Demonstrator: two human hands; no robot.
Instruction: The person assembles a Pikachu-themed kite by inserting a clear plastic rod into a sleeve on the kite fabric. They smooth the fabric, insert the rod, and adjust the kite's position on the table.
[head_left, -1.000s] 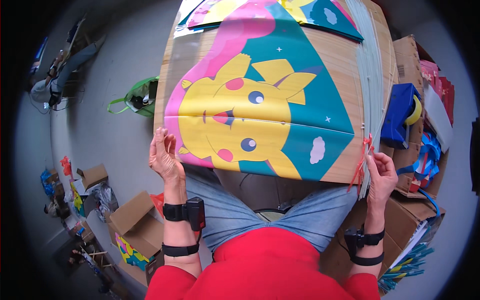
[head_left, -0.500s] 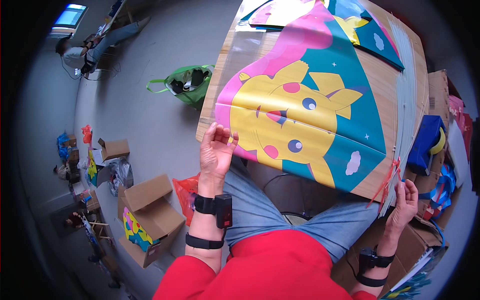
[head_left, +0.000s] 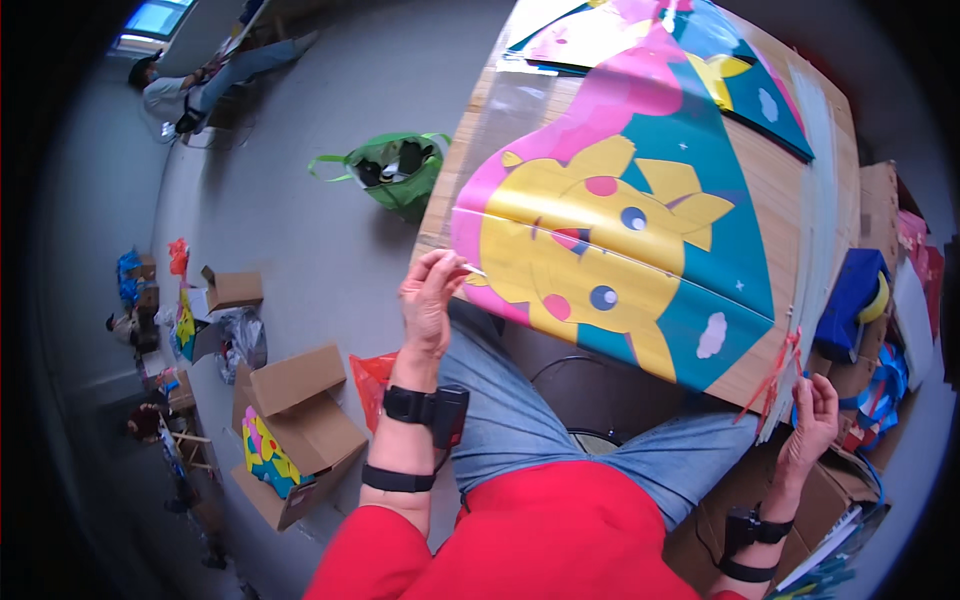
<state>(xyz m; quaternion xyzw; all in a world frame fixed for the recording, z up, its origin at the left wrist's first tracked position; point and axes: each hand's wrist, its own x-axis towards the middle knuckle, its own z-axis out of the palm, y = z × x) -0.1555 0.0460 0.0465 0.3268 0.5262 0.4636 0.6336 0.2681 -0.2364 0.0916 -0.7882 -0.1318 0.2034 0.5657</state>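
Observation:
A pink, yellow and teal kite sheet (head_left: 600, 240) with a yellow cartoon figure lies on a wooden table, a crease running across it. At its near left edge, my left hand (head_left: 428, 305) is closed in a pinch, with a short length of thin white stick (head_left: 474, 270) showing past the fingertips. My right hand (head_left: 808, 430) is beyond the table's near right corner, fingers curled in. What it grips, if anything, cannot be made out. Beside it lies a bundle of long thin pale rods (head_left: 818, 200), with a red tie (head_left: 775, 375) near its end.
More folded kite sheets (head_left: 765, 105) lie on the table's far side. Left on the floor are a green bag (head_left: 395, 175) and an open cardboard box (head_left: 300, 385). A blue tape dispenser (head_left: 848, 305) stands right of the table. Another person (head_left: 190, 95) sits far left.
My left hand has turned over and its fingers have closed on the thin white stick. My right hand has dropped slightly. The whole view has shifted a little.

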